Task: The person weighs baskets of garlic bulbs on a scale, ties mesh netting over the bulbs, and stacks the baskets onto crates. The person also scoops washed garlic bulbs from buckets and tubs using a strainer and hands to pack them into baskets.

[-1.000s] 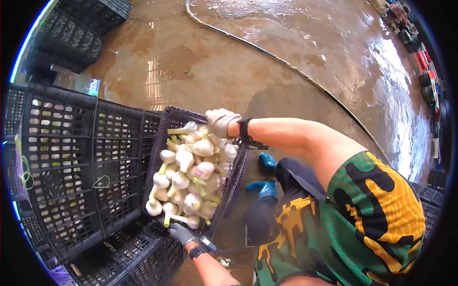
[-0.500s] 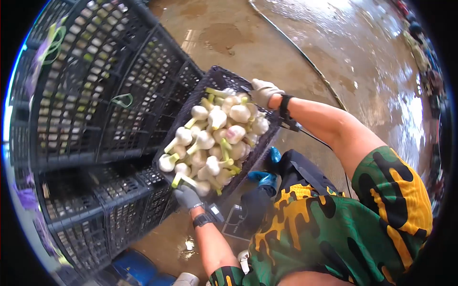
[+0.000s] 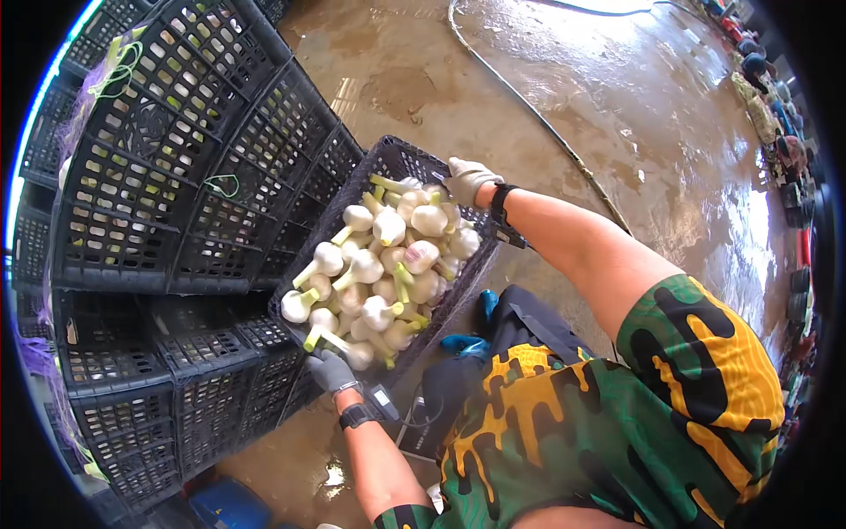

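Note:
A dark plastic crate (image 3: 398, 157) heaped with white garlic bulbs (image 3: 363, 266) on short green stems is held between my two hands, tilted in view. My left hand (image 3: 332, 370), in a grey glove, grips its near left end, with the fingers partly hidden by the rim and bulbs. At the far right end, my right hand (image 3: 471, 182), in a pale glove, is closed over the rim. The crate's left side is close to a stack of black crates; whether they touch I cannot tell.
Stacked black crates (image 3: 238, 176) rise on the left, garlic showing through their slots. A hose (image 3: 546, 123) runs across the wet floor (image 3: 397, 53). A blue container (image 3: 229, 504) stands at lower left. Assorted items (image 3: 789, 154) line the right edge.
The held crate and both hands appear slightly further left and lower in view, while the camera view has also shifted. Both hands keep their hold on the crate.

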Motion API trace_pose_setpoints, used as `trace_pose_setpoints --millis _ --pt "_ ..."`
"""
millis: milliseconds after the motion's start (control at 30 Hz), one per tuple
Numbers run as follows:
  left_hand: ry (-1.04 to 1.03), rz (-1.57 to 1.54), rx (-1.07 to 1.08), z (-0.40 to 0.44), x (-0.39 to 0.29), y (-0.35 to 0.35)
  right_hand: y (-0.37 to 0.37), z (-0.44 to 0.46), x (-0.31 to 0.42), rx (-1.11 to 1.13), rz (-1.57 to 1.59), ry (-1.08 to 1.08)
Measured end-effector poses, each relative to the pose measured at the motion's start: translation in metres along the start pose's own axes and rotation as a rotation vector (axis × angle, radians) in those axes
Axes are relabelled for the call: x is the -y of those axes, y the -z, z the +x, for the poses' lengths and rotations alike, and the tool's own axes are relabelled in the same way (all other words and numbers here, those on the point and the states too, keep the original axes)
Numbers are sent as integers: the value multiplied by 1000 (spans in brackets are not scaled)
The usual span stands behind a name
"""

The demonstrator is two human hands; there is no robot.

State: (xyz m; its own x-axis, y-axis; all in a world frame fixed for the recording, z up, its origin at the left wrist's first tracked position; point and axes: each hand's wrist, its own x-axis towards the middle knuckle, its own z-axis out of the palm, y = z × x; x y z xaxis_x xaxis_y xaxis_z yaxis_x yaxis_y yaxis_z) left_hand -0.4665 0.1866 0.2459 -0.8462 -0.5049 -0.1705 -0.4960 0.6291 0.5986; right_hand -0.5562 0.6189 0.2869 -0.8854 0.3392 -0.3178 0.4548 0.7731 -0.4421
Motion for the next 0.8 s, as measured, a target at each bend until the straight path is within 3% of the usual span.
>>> trace_pose_setpoints --millis 233,300,467,533,667,700,767,800 --pt "-21 107 -76 -3 0 -3 -4 5 0 -3 -8 19" --pt "47 43 37 -5 -3 3 -2 5 -1 39 -8 23" --pt "-10 -30 -44 -6 7 -2 -1 2 -2 39 32 14" --pt "40 -163 24 -5 7 -2 -2 1 -2 -5 64 60" --pt "127 -90 43 -25 2 8 15 -2 1 148 66 53" --pt "189 -286 141 -34 -1 12 33 -10 3 153 68 71" --pt "306 -681 329 -52 0 23 63 -23 -5 307 171 327" --pt "354 -1060 594 -64 -17 26 58 -19 -21 259 124 368"
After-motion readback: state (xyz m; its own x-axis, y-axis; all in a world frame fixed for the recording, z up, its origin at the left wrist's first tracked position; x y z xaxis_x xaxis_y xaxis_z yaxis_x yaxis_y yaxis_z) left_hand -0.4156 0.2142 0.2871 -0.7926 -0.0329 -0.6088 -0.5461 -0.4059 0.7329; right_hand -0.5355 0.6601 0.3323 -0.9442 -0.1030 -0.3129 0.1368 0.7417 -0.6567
